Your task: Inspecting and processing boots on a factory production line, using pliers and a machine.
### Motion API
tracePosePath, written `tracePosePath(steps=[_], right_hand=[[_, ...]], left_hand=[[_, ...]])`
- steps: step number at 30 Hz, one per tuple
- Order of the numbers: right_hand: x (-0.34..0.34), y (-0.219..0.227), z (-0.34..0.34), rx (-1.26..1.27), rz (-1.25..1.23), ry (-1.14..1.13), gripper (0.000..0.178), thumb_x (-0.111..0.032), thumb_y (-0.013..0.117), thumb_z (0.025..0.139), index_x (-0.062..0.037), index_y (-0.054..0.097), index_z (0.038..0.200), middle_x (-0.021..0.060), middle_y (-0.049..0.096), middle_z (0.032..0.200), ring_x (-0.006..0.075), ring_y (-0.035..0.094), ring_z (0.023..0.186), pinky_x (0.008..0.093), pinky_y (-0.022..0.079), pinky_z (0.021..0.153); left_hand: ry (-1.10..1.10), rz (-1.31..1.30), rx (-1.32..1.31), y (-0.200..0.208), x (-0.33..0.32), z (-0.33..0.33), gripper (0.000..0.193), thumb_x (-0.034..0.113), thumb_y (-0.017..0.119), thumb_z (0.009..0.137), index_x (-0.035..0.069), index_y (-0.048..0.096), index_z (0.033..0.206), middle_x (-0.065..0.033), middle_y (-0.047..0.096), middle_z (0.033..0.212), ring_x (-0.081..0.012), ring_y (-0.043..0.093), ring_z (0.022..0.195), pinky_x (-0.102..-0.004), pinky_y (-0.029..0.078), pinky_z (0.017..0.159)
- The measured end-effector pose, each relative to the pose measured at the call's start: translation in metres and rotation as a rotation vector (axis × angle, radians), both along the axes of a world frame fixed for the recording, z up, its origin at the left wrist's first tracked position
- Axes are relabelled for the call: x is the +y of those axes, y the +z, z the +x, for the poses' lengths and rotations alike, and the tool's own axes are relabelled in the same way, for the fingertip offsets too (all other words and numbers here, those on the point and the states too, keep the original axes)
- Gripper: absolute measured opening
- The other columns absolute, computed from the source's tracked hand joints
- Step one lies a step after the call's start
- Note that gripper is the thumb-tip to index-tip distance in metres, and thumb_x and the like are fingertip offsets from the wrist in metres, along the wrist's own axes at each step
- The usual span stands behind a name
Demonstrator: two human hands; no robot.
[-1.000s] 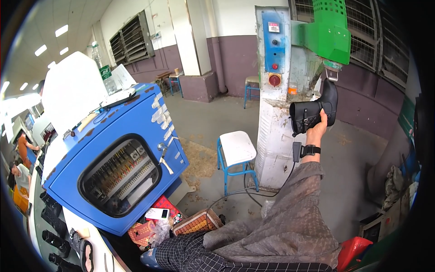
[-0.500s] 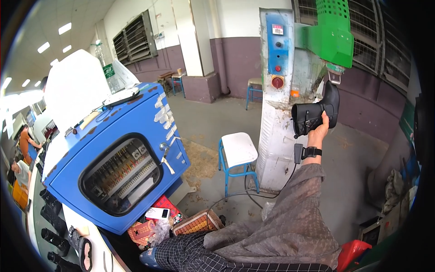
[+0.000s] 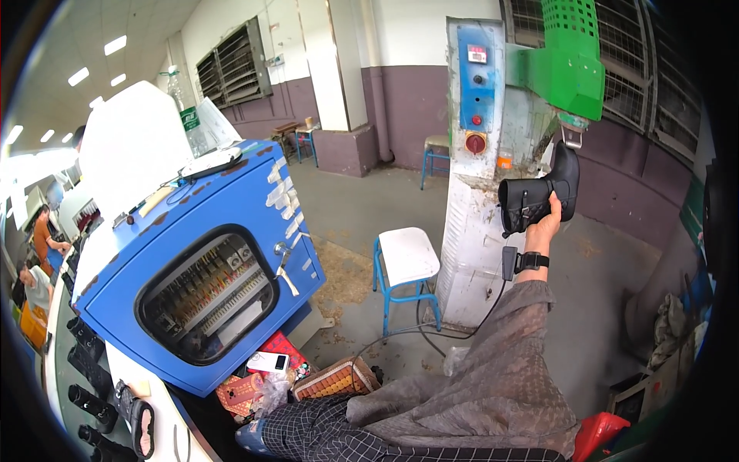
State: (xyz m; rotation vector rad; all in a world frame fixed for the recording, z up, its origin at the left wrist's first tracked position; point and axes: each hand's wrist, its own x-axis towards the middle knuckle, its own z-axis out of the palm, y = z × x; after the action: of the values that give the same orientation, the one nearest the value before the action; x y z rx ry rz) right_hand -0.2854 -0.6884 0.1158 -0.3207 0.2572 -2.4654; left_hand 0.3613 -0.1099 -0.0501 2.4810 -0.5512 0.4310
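My right hand is raised at the right, its fingers wrapped around a black ankle boot with straps, a buckle and quilted stitching. The boot lies sideways, its shaft opening to the left and its toe pointing up. Right above the toe is a small metal bracket under the green machine head; I cannot tell whether they touch. A black strap with a small box circles my wrist, and a cable runs from it. My left hand is out of the picture.
A white machine column with a blue control panel stands behind the boot. To its left are a white-topped stool and a blue cabinet. Several black boots line the far left, where people work. A red container sits lower right.
The view has shifted slightly, so the scene sits a little further right. My right hand keeps its hold on the boot under the green machine head.
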Motion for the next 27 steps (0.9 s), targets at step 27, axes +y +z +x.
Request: tracePosePath(steps=[27], right_hand=[[-0.011, -0.004, -0.003, 0.012, -0.013, 0.0, 0.028, -0.009, 0.073, 0.074, 0.0041, 0.065, 0.097, 0.0123, 0.068, 0.097, 0.0242, 0.068, 0.082, 0.0362, 0.058, 0.077]], left_hand=[[0.086, -0.003, 0.034, -0.009, 0.044, 0.029, 0.045, 0.043, 0.067, 0.08, 0.002, 0.067, 0.1, -0.0108, 0.063, 0.077, -0.0341, 0.063, 0.069, -0.0465, 0.05, 0.061]])
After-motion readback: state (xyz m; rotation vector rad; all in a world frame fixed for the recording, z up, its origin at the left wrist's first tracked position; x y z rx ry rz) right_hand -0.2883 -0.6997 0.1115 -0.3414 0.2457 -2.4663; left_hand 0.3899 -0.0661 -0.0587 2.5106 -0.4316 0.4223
